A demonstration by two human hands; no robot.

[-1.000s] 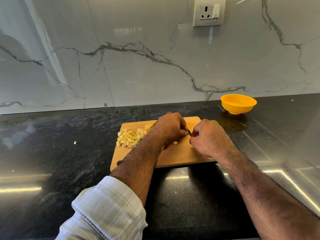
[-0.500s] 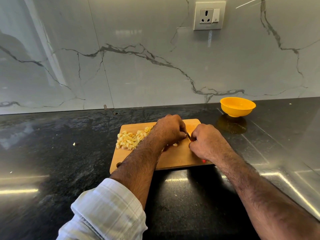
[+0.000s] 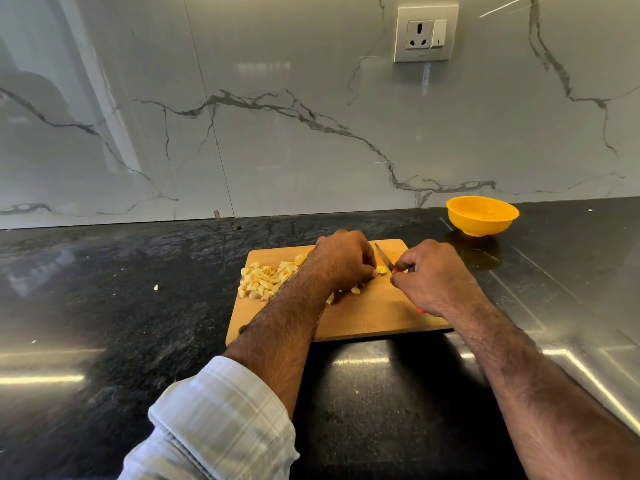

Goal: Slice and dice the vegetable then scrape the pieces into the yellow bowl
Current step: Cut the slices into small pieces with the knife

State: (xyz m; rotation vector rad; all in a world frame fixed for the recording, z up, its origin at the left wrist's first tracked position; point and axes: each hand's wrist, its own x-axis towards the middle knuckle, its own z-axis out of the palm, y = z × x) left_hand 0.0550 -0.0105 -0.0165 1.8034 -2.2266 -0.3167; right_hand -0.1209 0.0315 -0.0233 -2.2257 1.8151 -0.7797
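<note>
Dark polished worktop (image 3: 104,323) filling the lower half of the frame, with a wooden cutting board (image 3: 363,317) at centre and the yellow bowl (image 3: 482,215) standing well apart from it, at the upper right of the worktop against the marble wall.

Risks, judged from this arrangement. The knife (image 3: 383,257) works just beside the curled fingertips of the left hand (image 3: 343,261); as the remaining vegetable piece (image 3: 381,270) is very short, a slip of the blade could reach those fingers. The piece could also roll or shoot out from under the fingers, since so little is left to pin down. One stray fragment (image 3: 156,287) already lies on the worktop left of the board, so further pieces may scatter during chopping or scraping, the bowl being some way off.

Left hand: fingers curled down, pinning the pale yellow remnant on the board. Right hand (image 3: 429,277): closed round the knife's red handle, blade pointing towards the upper left; whether the edge touches the board cannot be told.

The vegetable: mostly diced, a heap of small pale yellow cubes (image 3: 266,282) on the board's left part, a few loose cubes beneath the left wrist.
</note>
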